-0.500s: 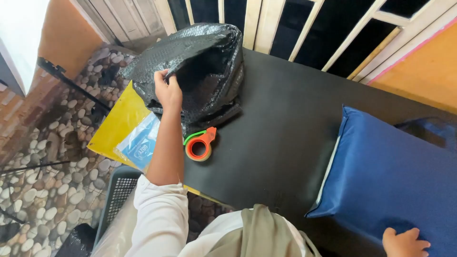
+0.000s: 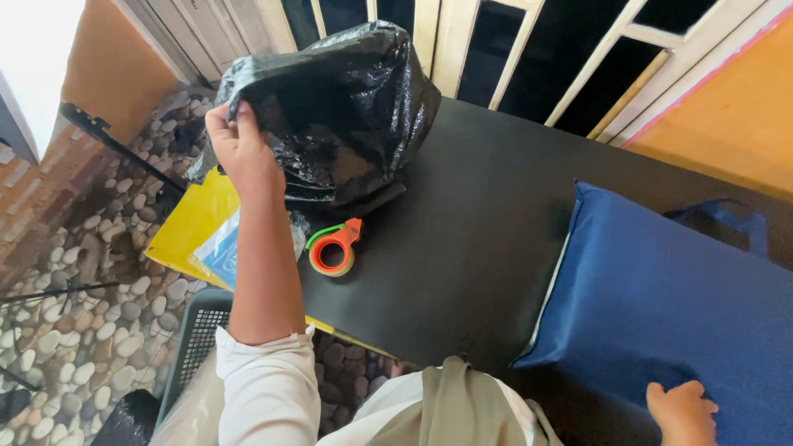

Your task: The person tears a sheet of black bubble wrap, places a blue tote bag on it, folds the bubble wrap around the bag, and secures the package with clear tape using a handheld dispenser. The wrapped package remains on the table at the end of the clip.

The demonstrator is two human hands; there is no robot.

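Note:
My left hand [image 2: 244,149] grips the rim of a crumpled black plastic bag [image 2: 347,107] at the far left of the black table [image 2: 471,248], holding its mouth up and open. An orange and green tape dispenser [image 2: 333,248] lies on the table just below the bag, beside my forearm. My right hand [image 2: 681,410] rests on the near corner of a dark blue cushion [image 2: 669,297] at the table's right side, fingers flat on the fabric.
A yellow sheet [image 2: 186,223] with a blue-and-white plastic packet [image 2: 227,248] sticks out under the table's left edge. A grey mesh basket [image 2: 198,330] stands on the pebbled floor [image 2: 74,314] below. Cream window bars [image 2: 512,58] run behind the table.
My left hand has lifted the bag's rim higher and pulled it toward the left, so the bag stands taller. My right hand stays on the cushion.

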